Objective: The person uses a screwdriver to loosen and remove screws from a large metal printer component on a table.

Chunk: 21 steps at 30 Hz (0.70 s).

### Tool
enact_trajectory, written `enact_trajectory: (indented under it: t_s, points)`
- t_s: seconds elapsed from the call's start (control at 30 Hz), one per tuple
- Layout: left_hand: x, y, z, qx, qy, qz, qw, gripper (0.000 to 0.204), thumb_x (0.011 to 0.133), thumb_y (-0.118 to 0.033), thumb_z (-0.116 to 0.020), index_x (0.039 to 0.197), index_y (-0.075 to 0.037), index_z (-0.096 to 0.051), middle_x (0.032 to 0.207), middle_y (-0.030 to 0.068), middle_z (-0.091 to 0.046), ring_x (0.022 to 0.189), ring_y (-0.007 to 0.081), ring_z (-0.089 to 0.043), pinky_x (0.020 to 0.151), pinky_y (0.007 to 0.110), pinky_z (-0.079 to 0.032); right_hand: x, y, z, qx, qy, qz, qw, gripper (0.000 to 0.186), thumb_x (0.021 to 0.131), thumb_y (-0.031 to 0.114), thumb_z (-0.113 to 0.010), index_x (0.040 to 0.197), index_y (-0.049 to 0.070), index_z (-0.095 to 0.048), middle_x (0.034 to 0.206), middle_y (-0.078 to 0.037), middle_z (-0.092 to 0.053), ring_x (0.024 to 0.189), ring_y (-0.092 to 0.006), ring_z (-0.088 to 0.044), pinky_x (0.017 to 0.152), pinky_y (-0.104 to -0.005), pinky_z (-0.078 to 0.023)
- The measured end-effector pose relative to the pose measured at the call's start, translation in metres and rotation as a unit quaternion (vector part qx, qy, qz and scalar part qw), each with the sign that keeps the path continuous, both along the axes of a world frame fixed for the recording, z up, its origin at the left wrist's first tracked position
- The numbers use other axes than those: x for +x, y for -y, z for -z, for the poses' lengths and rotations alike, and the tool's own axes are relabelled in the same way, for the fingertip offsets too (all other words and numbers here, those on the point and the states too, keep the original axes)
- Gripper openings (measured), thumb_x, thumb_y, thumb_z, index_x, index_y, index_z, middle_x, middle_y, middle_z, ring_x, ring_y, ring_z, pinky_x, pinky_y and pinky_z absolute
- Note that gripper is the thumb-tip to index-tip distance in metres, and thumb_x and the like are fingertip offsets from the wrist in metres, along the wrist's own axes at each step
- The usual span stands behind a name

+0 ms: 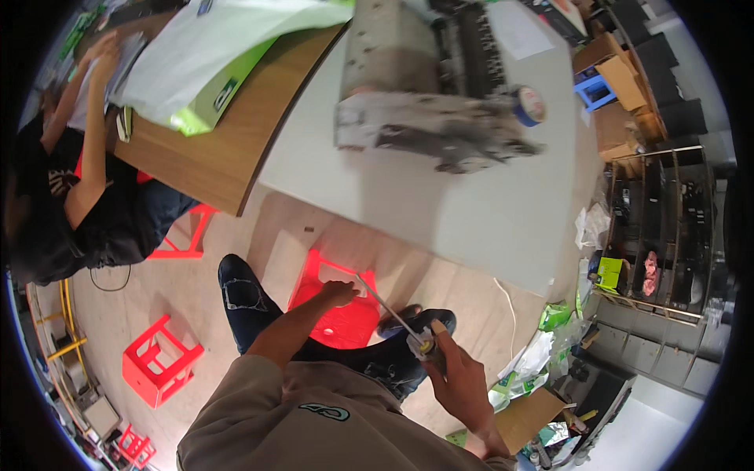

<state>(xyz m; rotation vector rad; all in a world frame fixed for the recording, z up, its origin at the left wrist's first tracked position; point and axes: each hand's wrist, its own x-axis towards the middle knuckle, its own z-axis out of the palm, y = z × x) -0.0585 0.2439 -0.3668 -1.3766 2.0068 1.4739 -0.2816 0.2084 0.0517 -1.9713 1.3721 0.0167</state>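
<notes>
My right hand [459,373] is closed around the handle of a long screwdriver [386,308]. Its thin metal shaft slants up and left, with the tip close to my left hand. Over the red plastic stool [342,323] between my knees, my left hand [339,293] is closed with its fingers curled at the stool's edge; the fingertips are partly hidden. On the pale table ahead sits a worn grey metal machine part [424,118], blurred, with a dark slotted side. A blue-rimmed tape roll [528,106] is beside it.
At the left, a brown table [212,161] bears a white and green bag [192,63]; another person [78,180] sits there. Another red stool [161,361] lies on the floor. To the right are green-white packaging [530,361], a cardboard box [534,416] and a rack [656,228].
</notes>
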Motion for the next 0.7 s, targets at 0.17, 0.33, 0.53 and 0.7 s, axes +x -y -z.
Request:
enact_trajectory:
  t_s: [0.17, 0.33, 0.53, 0.7]
  points:
    - [-0.004, 0.039, 0.013, 0.06, 0.108, -0.117, 0.985, 0.064, 0.099, -0.052, -0.034, 0.14, -0.004, -0.042, 0.14, 0.0212, -0.05, 0.122, 0.0372, -0.055, 0.097, 0.056, -0.044, -0.042, 0.019, -0.048, -0.009, 0.036, 0.063, 0.997, 0.069, 0.08, 0.011, -0.074, 0.141, 0.008, -0.041, 0.099, -0.019, -0.068, 0.086, -0.0347, -0.068, 0.07, -0.041, -0.055]
    - [0.0, 0.088, 0.012, 0.138, 0.112, -0.068, 0.982, 0.072, 0.098, -0.059, -0.035, 0.14, -0.001, -0.038, 0.136, 0.0228, -0.053, 0.127, 0.0342, -0.052, 0.103, 0.049, -0.041, -0.049, 0.042, -0.063, 0.046, 0.054, 0.133, 0.989, 0.073, 0.081, 0.008, -0.075, 0.145, 0.009, -0.038, 0.11, -0.017, -0.068, 0.099, -0.0346, -0.068, 0.081, -0.0397, -0.054]
    - [-0.001, 0.102, 0.036, 0.101, -0.024, -0.122, 0.987, 0.067, 0.098, -0.059, -0.037, 0.124, 0.002, -0.05, 0.13, 0.024, -0.056, 0.122, 0.0358, -0.054, 0.099, 0.047, -0.043, -0.032, 0.045, -0.079, 0.043, 0.102, 0.149, 0.983, 0.077, 0.081, 0.009, -0.076, 0.145, 0.008, -0.034, 0.112, -0.015, -0.069, 0.102, -0.0344, -0.067, 0.083, -0.0372, -0.053]
    - [-0.005, 0.109, 0.034, 0.086, -0.076, -0.094, 0.989, 0.072, 0.097, -0.061, -0.038, 0.122, 0.006, -0.049, 0.129, 0.0274, -0.055, 0.121, 0.0383, -0.054, 0.099, 0.046, -0.043, -0.03, 0.031, -0.075, 0.058, 0.143, 0.177, 0.972, 0.078, 0.08, 0.006, -0.076, 0.145, 0.008, -0.034, 0.111, -0.014, -0.07, 0.102, -0.0328, -0.068, 0.085, -0.0338, -0.051]
